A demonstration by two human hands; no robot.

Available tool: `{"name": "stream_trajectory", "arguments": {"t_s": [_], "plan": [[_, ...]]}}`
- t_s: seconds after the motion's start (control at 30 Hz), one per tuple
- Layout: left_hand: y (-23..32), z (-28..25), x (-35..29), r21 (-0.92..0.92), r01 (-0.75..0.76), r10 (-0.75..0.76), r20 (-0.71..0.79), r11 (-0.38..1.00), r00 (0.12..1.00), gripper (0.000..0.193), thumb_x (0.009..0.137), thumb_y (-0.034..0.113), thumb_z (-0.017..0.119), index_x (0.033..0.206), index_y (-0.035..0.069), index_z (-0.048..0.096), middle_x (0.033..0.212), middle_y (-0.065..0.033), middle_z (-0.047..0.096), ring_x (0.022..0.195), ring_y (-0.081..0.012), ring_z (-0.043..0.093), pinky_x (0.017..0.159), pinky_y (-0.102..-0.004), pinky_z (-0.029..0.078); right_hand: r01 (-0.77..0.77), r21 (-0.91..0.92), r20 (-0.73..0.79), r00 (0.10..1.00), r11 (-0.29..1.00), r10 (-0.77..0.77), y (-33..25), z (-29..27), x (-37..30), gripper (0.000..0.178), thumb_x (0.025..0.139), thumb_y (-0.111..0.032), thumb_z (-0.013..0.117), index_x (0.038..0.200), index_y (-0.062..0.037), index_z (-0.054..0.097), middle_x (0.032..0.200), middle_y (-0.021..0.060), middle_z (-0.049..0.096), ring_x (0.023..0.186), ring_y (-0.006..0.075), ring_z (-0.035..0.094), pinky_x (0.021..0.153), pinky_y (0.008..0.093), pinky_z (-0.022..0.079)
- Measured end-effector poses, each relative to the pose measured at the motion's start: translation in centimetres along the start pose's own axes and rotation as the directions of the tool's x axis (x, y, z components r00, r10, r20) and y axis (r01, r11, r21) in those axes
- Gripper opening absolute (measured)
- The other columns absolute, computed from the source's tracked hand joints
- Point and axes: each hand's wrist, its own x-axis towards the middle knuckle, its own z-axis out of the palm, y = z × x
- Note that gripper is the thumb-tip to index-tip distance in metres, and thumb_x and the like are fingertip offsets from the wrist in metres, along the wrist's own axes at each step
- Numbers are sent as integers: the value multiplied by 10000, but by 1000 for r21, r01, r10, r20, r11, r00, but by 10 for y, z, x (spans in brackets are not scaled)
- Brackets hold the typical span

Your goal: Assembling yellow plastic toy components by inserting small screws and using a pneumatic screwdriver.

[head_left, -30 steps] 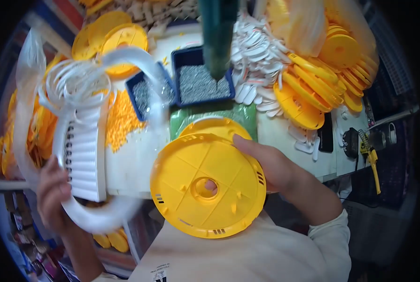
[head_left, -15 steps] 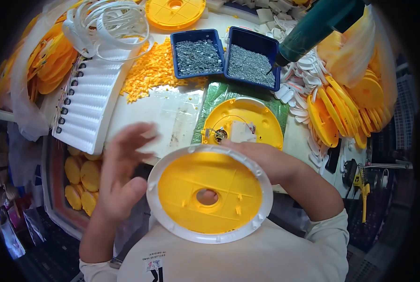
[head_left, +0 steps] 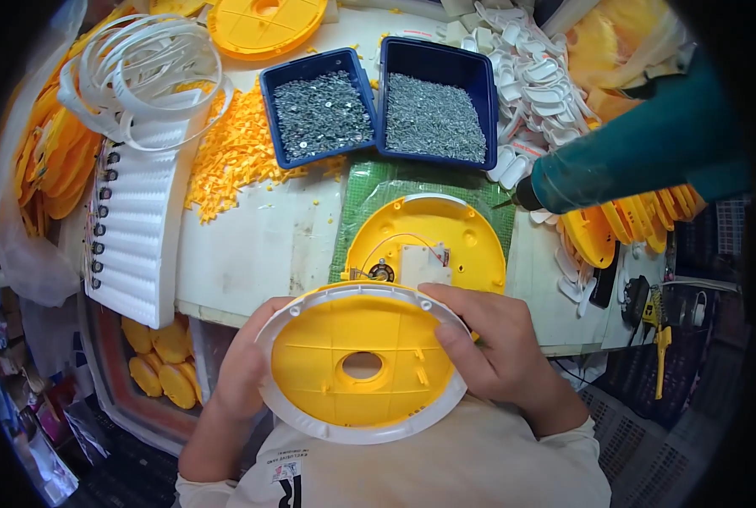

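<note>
Close to my chest I hold a round yellow plastic cover with a round hole in its middle and a white ring round its rim. My left hand is closed on the ring's left edge, its fingertips hidden behind. On the right edge, my right hand grips the ring, thumb on the near face. Just beyond the cover lies a yellow round housing, partly hidden by it. Inside the housing are a white box, a small black round part and thin wires.
A dark teal power screwdriver hangs at the right. Behind the housing stand two blue bins, one of small metal parts, one of screws. Around are yellow clips, a white foam tray, white rings and white plastic pieces.
My left hand has come in from the side and closed on the ring's left edge. My right hand has shifted its hold onto the right edge, its thumb now in front.
</note>
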Motion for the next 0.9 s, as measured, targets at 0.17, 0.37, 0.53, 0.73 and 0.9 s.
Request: {"name": "stream_trajectory", "arguments": {"t_s": [0.17, 0.37, 0.53, 0.73, 0.9], "plan": [[-21, 16, 8, -643, 157, -256, -64, 749, 964, 752, 1073, 504, 433, 1554, -70, 364, 1532, -279, 487, 1414, -354, 518, 1195, -515, 405, -162, 159, -2, 986, 974, 164, 6, -4, 8, 355, 1010, -194, 597, 1226, 69, 696, 1011, 228, 749, 872, 310, 760, 790, 367, 580], [-13, 10, 9, -125, -35, 11, -188, 992, 982, 814, 1038, 640, 426, 1554, 11, 409, 1539, -229, 499, 1380, -349, 545, 1153, -498, 462, 73, -137, -259, 960, 988, -107, 19, -18, 18, 346, 1023, -168, 629, 1279, 60, 678, 954, 189, 753, 730, 312, 726, 667, 359, 574], [11, 42, 25, -662, -177, 190, -53, 728, 980, 736, 1089, 588, 358, 1560, 24, 405, 1544, -196, 505, 1387, -334, 538, 1153, -461, 463, 15, 158, -408, 911, 987, 51, 8, -23, 22, 438, 980, -188, 707, 1358, 29, 662, 842, 141, 743, 595, 254, 665, 572, 335, 523], [-20, 14, 10, -253, -142, 86, -219, 957, 972, 844, 1070, 634, 327, 1566, -48, 341, 1533, -225, 493, 1426, -322, 492, 1201, -455, 377, 19, -178, -55, 998, 984, -30, 11, -18, 31, 388, 985, -130, 668, 1347, 8, 678, 651, 116, 627, 544, 233, 630, 548, 332, 478], [-15, 20, 16, -106, -134, 110, -205, 985, 972, 813, 1078, 619, 353, 1535, -53, 383, 1493, -199, 530, 1377, -284, 529, 1167, -425, 403, -74, -165, -65, 996, 984, 64, 8, -15, 28, 357, 998, -127, 664, 1334, -9, 692, 640, 121, 618, 542, 230, 629, 550, 326, 476]]}}
